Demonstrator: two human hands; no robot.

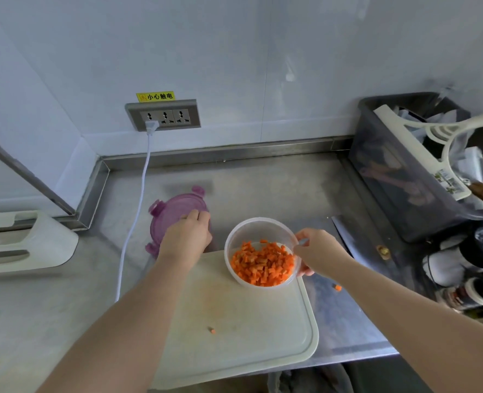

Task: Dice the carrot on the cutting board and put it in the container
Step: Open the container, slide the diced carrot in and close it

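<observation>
Dicing looks complete: carrot dice (263, 265) fill the clear container (258, 228), which sits on the far right corner of the cutting board (234, 321). Right hand (316, 251) pinches the container rim. Left hand (187, 236) lies spread, palm down, on the purple lid (175, 207). Strays remain: one piece on board (212, 331), one on counter (338, 287). Judged nearly finished.

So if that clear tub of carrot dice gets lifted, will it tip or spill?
Probably stable: the container looks wide and low, and its carrot dice sit well below the rim. It seems thin plastic, so it may flex. The right hand grips only one side, so it could tilt.
</observation>
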